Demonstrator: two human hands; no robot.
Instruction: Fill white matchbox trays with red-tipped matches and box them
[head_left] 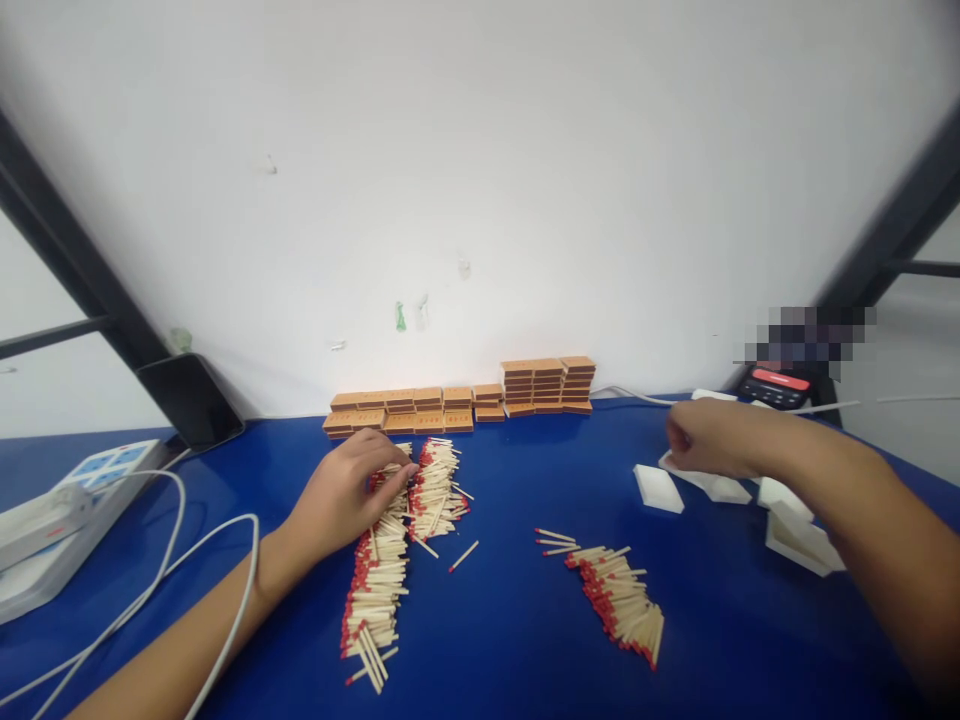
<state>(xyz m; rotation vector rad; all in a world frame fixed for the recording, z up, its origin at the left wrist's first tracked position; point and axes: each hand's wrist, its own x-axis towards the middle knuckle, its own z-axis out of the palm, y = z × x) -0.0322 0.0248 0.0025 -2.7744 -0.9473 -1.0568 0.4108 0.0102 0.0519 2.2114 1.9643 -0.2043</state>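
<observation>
My left hand (pixel 358 490) lies on a long row of red-tipped matches (pixel 375 590), its thumb and fingers curled around some of them. A second, shorter row of matches (pixel 435 490) sits just right of the fingertips. On the right, my right hand (pixel 709 438) bends down over the white matchbox trays, fingers closed at the edge of one small white tray (pixel 716 487). Another white tray (pixel 658 488) lies left of it, and an open one (pixel 802 540) is under the forearm. The right fingertips are partly hidden.
Orange matchboxes (pixel 547 385) are stacked along the wall. A fan of matches (pixel 619 605) lies right of centre; a single match (pixel 463 556) lies apart. A power strip (pixel 82 520), white cables (pixel 176 540) and a phone (pixel 191 400) occupy the left. A dark device (pixel 780 388) stands back right.
</observation>
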